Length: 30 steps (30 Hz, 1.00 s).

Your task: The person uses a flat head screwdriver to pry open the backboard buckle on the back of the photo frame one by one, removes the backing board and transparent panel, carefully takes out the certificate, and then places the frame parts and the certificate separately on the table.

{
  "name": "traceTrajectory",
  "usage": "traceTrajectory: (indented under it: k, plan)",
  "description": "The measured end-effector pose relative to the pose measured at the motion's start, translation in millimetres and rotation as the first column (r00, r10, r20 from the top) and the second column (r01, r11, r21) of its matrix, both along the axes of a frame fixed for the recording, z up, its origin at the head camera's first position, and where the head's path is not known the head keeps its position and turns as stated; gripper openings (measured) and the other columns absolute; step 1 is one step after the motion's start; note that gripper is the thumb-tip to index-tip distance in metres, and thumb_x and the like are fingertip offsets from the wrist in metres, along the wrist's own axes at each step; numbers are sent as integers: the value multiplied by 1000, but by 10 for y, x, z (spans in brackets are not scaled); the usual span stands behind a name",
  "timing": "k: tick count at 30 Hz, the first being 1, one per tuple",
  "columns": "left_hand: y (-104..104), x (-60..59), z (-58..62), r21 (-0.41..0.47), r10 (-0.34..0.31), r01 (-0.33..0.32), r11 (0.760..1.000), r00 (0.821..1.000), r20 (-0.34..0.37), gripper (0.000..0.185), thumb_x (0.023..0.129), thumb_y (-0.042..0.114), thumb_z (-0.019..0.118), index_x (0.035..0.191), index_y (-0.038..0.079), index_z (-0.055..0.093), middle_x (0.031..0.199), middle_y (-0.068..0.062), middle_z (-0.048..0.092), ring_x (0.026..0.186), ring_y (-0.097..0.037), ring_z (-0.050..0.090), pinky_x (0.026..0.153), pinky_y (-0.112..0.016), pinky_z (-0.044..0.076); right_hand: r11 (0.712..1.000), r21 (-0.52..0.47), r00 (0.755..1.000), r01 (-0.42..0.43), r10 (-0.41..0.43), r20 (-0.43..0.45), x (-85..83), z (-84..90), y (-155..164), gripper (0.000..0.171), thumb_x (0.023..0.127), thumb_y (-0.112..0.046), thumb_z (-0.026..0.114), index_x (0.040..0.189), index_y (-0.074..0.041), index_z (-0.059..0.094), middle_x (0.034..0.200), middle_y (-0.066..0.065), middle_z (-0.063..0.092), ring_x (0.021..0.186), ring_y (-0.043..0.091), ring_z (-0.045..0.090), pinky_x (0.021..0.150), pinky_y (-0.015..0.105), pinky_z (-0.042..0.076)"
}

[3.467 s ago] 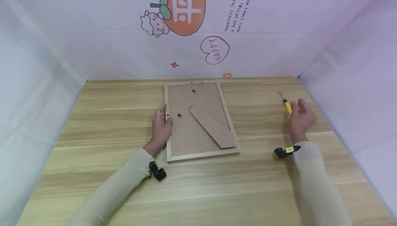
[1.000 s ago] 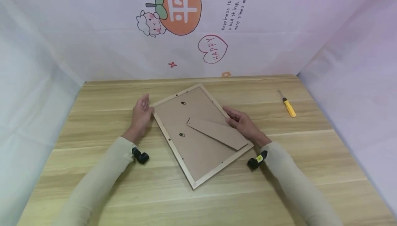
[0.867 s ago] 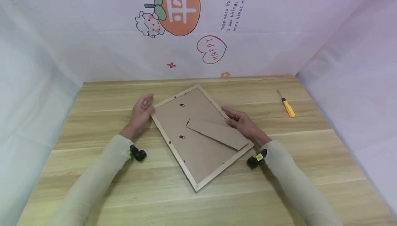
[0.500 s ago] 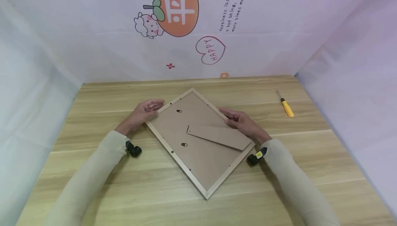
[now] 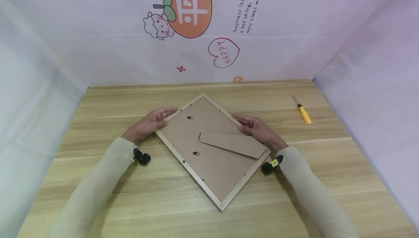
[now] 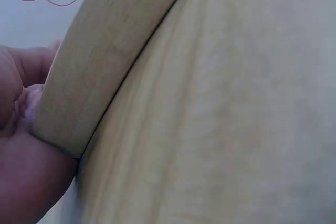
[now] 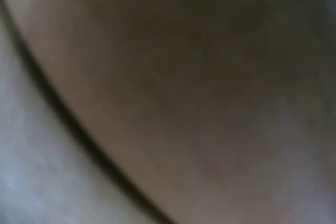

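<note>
A picture frame (image 5: 216, 174) with a pale wooden border lies face down and turned askew on the wooden table, its brown backboard up. A flat easel leg (image 5: 230, 144) slants across the backboard, and two small metal hangers sit on it. My left hand (image 5: 151, 122) grips the frame's left corner, thumb on top and fingers along the outer side; in the left wrist view the border (image 6: 94, 61) rests against the hand. On the upper right side, my right hand (image 5: 256, 128) holds the border between thumb and fingers. The right wrist view is too blurred to make out.
A screwdriver (image 5: 304, 114) with a yellow handle lies at the right of the table (image 5: 157, 209), apart from the frame. White printed cloth (image 5: 271, 52) stands behind the table, and plain white cloth hangs along both sides.
The right hand left the area beside the screwdriver and took hold of the frame. The frame has turned counterclockwise, and the left hand has shifted to its left corner. Over the last half second little moved.
</note>
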<state>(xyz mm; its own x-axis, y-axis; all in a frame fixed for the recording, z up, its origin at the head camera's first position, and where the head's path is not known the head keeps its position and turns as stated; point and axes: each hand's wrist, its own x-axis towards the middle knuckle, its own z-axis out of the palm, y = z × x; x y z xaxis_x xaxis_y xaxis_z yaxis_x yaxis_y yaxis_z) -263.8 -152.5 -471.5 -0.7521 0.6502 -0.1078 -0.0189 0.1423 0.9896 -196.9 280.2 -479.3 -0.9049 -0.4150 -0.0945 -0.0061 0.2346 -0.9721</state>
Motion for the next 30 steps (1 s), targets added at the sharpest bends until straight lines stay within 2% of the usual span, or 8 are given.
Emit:
traceTrajectory:
  k: [4, 10, 14, 17, 20, 24, 27, 30]
  plan:
    - [-42, 82, -19, -12, 25, -25, 1000, 1000, -5, 58, 100, -2, 45, 154, 11, 31, 163, -8, 26, 132, -26, 52, 94, -28, 57, 999, 0, 999, 33, -33, 11, 0, 9, 41, 58, 95, -13, 63, 148, -6, 42, 150, 15, 46, 123, 4, 58, 93, 18, 54]
    - [-113, 215, -22, -29, 95, -97, 995, 994, -44, 55, 99, -4, 45, 152, 9, 34, 162, -10, 28, 147, -32, 31, 97, -18, 52, 992, -35, 992, 121, -119, 38, 19, 44, 128, 54, 99, -19, 59, 147, -1, 42, 145, 18, 51, 126, 7, 58, 95, 13, 51]
    - [-139, 311, -12, -30, 153, -155, 988, 987, -52, 56, 98, -6, 45, 151, 8, 36, 162, -9, 28, 149, -30, 26, 101, -16, 47, 970, -136, 977, 200, -188, 96, 44, 36, 149, 54, 102, -22, 53, 148, 2, 38, 147, 23, 45, 128, 13, 57, 100, 17, 50]
    - [-143, 380, -17, -36, 198, -200, 979, 979, -43, 55, 98, -6, 44, 151, 9, 36, 163, -7, 25, 150, -27, 23, 104, -19, 45, 947, -169, 960, 275, -262, 96, 60, 25, 158, 56, 103, -24, 50, 150, 1, 34, 152, 24, 40, 136, 22, 49, 105, 19, 47]
    - [-133, 453, -34, -26, 249, -250, 968, 968, -37, 55, 97, -6, 44, 150, 8, 36, 163, -5, 24, 151, -25, 21, 108, -23, 42, 917, -170, 933, 361, -352, 78, 68, 21, 156, 59, 103, -26, 49, 153, -2, 29, 158, 18, 33, 145, 25, 37, 113, 21, 40]
    - [-97, 567, -46, -18, 318, -320, 947, 946, -64, 56, 96, -8, 43, 150, 6, 35, 163, -5, 24, 151, -24, 20, 115, -33, 34, 886, -152, 899, 438, -436, 47, 75, 18, 139, 63, 104, -27, 47, 157, -8, 19, 164, 9, 22, 151, 23, 23, 123, 29, 26]
    - [-50, 658, -43, -21, 370, -373, 928, 926, -76, 57, 96, -9, 42, 151, 7, 34, 163, -4, 23, 152, -24, 19, 119, -40, 30, 882, -128, 889, 454, -457, 7, 91, 13, 119, 67, 104, -25, 46, 158, -10, 10, 166, 7, 13, 153, 23, 16, 126, 37, 19]
    - [19, 750, -41, -10, 429, -430, 903, 902, -51, 59, 95, -10, 41, 151, 9, 34, 164, -1, 22, 152, -22, 17, 120, -42, 27, 881, -119, 886, 458, -463, -19, 107, 0, 100, 71, 104, -20, 48, 158, -10, 4, 167, 7, 7, 154, 24, 11, 127, 40, 14]
